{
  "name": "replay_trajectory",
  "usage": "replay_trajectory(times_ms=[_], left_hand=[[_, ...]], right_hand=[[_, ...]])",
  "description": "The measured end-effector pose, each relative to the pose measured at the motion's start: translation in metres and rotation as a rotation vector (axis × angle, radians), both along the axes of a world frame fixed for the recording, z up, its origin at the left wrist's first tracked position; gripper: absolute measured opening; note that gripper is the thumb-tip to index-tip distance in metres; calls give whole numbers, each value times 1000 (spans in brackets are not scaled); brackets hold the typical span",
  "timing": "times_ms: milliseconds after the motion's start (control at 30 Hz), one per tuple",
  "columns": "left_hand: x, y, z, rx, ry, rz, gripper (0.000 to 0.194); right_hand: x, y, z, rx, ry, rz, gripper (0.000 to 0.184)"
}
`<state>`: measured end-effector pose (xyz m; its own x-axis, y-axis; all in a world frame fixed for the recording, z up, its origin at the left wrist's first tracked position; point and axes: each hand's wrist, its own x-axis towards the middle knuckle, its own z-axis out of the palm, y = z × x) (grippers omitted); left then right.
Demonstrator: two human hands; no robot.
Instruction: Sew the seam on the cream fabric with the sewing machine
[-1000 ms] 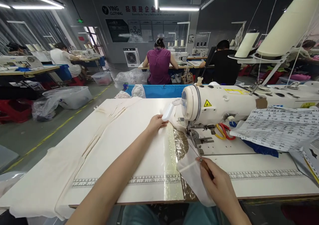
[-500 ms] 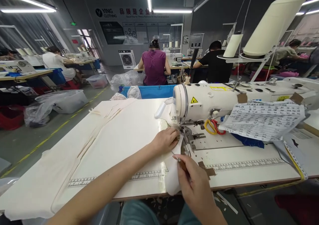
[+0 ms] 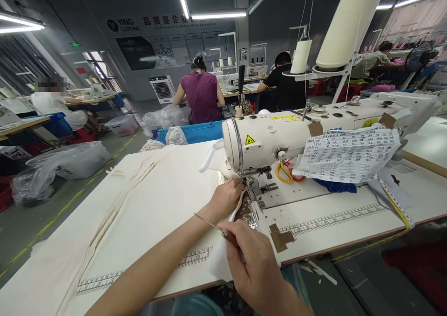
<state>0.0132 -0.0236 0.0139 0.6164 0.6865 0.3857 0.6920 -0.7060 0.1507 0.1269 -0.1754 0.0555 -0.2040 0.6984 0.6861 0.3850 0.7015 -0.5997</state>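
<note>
Clasped in the grip of the right hand (image 3: 251,255) is an awl (image 3: 224,233), its handle mostly hidden by the hand and its thin metal shaft directed leftward, across the line of the left forearm. Whether skin is touched by the shaft cannot be told. The left hand (image 3: 228,197) is laid knuckles-up on white cloth (image 3: 220,256), just beside the stitching end of the sewing machine (image 3: 279,136); whether the cloth is pinched or merely pressed cannot be made out, since the fingertips are hidden. The cloth is stretched from there toward the front edge of the bench (image 3: 167,204), where part of it is covered by the right hand.

Several mishaps can be foreseen. The forearm could be scratched or pricked if the right hand were moved forward without the awl being turned away. The left hand could be injured if the machine were run while it was held so near the needle area. The seam line could be pulled askew, or a pucker caught, if the cloth were dragged by its portion near the front edge. The thin material could also be snagged by the awl if it were lowered carelessly. Less exposed are the pale fabric layers (image 3: 115,209), which are spread toward the bench's left edge, well apart from the awl.
</note>
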Motion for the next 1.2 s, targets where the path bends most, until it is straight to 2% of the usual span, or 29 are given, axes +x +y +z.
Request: replay_trajectory(times_ms=[133, 333, 467, 667, 1200], left_hand=[[-7, 6, -4, -51, -123, 8, 19], [-14, 16, -7, -162, -306, -68, 14], [-15, 17, -4, -228, -391, -103, 16], [-14, 16, -1, -349, -499, -117, 21], [-13, 17, -2, -390, -501, -51, 20]], right_hand=[[10, -3, -15, -15, -140, -85, 30], [39, 10, -38, -82, -343, -517, 28], [46, 28, -46, -18, -458, -679, 33], [37, 39, -51, -46, -482, -639, 29], [38, 43, -53, -112, -416, -649, 30]])
